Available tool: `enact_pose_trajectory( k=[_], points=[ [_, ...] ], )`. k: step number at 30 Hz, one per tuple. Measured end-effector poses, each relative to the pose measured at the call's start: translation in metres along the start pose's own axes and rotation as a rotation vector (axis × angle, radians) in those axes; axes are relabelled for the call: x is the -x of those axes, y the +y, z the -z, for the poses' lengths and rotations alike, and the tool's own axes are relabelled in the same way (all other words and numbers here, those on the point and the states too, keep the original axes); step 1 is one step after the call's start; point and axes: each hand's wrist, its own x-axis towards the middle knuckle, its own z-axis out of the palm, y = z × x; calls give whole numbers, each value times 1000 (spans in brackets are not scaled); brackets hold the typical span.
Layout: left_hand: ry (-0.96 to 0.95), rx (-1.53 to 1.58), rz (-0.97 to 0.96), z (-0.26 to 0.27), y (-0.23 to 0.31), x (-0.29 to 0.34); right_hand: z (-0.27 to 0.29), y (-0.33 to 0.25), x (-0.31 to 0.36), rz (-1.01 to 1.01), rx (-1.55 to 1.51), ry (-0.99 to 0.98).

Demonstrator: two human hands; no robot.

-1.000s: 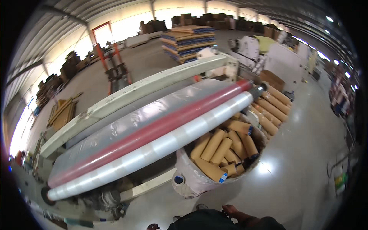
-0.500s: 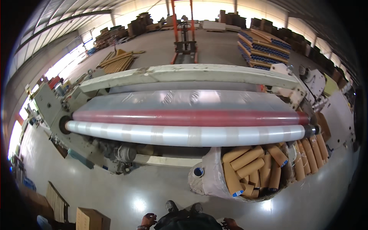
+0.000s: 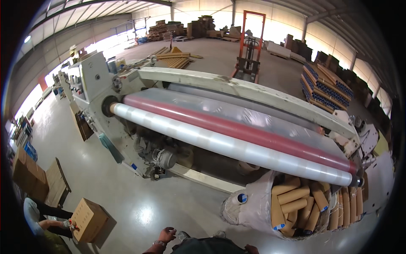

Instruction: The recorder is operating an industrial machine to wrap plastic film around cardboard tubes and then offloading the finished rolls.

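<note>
My left hand [image 3: 168, 234], with a band [image 3: 160, 243] at its wrist, hangs at the lower edge, fingers loosely bent and apart, holding nothing. Low down, only part of my right hand [image 3: 251, 249] shows; its fingers cannot be made out. Neither hand touches the machine. Across the machine [image 3: 186, 78] ahead lies a long roll of whitish film [image 3: 228, 144]. Behind it runs a red roller [image 3: 237, 127] with a clear film sheet [image 3: 211, 103] leading over it. Nearest my right hand stands a plastic-lined bin [image 3: 253, 192] with several cardboard tubes [image 3: 294, 194] in it.
At the left, a co-worker's hand [image 3: 72, 224] is at a cardboard box [image 3: 89, 220] on the floor. A wooden pallet [image 3: 57, 182] and another carton [image 3: 29, 171] stand beyond. A motor [image 3: 165, 158] sits under the machine; an orange pallet stacker [image 3: 249, 51] stands behind.
The view has turned left and tilted, so the machine now slants down to the right. The co-worker and more of the box have come into sight. My right hand shows less.
</note>
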Motion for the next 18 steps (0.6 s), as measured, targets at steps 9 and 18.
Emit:
enact_pose_trajectory(
  k=[9, 18],
  points=[
    [124, 151, 135, 104, -54, -18, -86, -56, -14, 104, 258, -62],
    [173, 223, 100, 183, -116, -1, -168, -90, -59, -97, 198, -99]
  ],
)
